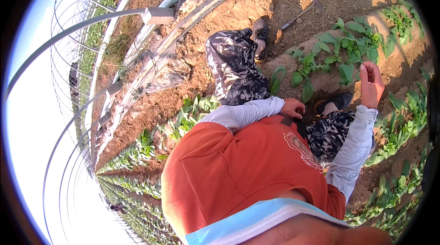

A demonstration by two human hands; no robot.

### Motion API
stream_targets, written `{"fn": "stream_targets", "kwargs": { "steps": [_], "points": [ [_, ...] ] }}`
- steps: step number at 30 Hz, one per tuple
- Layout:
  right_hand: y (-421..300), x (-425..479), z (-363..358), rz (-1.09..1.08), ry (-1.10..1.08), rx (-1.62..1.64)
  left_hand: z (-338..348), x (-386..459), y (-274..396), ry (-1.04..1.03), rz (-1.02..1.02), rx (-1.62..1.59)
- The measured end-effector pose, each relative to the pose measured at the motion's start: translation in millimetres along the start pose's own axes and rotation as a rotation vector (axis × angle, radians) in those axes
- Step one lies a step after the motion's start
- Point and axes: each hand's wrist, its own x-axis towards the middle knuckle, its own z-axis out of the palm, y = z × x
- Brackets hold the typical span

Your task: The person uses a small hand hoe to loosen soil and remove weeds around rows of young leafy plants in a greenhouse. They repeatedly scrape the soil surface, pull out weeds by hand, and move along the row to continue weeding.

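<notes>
My left hand (293, 108) rests low in front of my waist, beside a dark strip of cloth or strap (298, 124). Its fingers are curled, and whether they grip anything is hidden. My right hand (372, 86) is raised over the bed at the right, thumb and fingers curved into a loop. Nothing shows inside that loop, but the fingertips are too close together to tell if they pinch something small. Just beyond it grow leafy green plants (347, 47) on a raised soil ridge. A long-handled hand tool with a metal blade, likely a small hoe (298, 16), lies on bare soil farther out.
My patterned trouser legs (237, 69) and dark shoes (260, 33) straddle the ridge. More plant rows (405, 128) run at the right. Curved greenhouse hoops (68, 31), block footings (157, 15) and plastic sheeting (192, 21) line the left. A distant person (118, 208) is among the rows.
</notes>
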Motion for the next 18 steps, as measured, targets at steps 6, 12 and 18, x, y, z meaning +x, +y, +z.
{"fn": "stream_targets", "kwargs": {
  "steps": [6,12,18],
  "points": [
    [-4.7,-3.0,-3.0,-0.001,0.023,-0.012,2.9,1.2,-6.4,0.045,0.001,-0.048],
    [-12.9,-8.0,-4.9,-0.028,0.028,-0.041,-5.9,5.5,0.3,0.193,0.059,-0.144],
    [-22.3,-14.5,-13.5,0.013,0.064,0.018,-118.2,39.4,33.0,0.63,0.141,-0.437]
  ]
}}
